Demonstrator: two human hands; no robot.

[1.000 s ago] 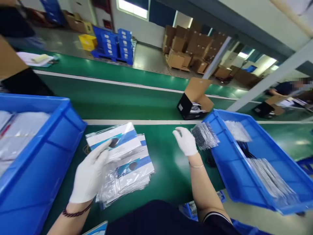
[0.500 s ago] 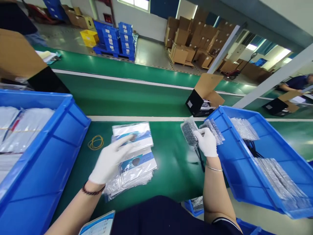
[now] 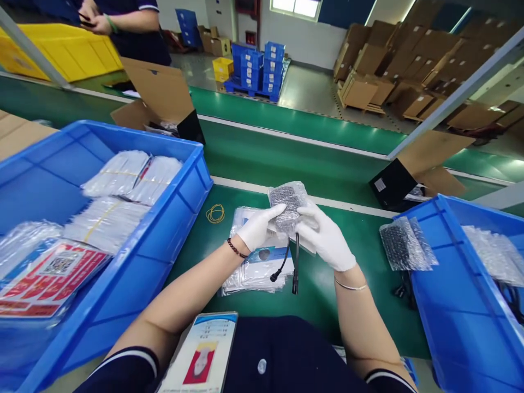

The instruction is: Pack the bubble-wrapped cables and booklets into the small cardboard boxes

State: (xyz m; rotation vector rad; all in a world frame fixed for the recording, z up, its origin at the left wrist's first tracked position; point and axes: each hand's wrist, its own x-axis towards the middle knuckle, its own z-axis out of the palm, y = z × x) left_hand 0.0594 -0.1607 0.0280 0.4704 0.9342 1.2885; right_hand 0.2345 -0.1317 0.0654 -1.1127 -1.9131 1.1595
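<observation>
A dark device in clear bubble wrap (image 3: 287, 201) is held between both my hands above the bench. Two short black cables with connectors (image 3: 295, 275) hang from its near end. My left hand (image 3: 257, 226), white-gloved, grips the left side with its thumb on top. My right hand (image 3: 327, 237), gloved too, closes on the right side. A white packet's edge (image 3: 308, 246) shows under the device; whether a hand holds it I cannot tell. Below lies a stack of printed packets in clear plastic bags (image 3: 254, 275), partly covered by my hands.
On the left, a blue bin (image 3: 180, 191) holds banded white packets and red printed cards. Yellow bands (image 3: 215, 213) lie beside it. More bubble-wrapped devices (image 3: 403, 245) rest against the right blue bin (image 3: 434, 305). Open boxes (image 3: 388, 183) stand behind. A co-worker's hands (image 3: 96, 22) show across the bench.
My right hand has brought the bubble-wrapped device left, over the packets. My left hand, earlier on the packet stack, now grips the device too. The view has swung left.
</observation>
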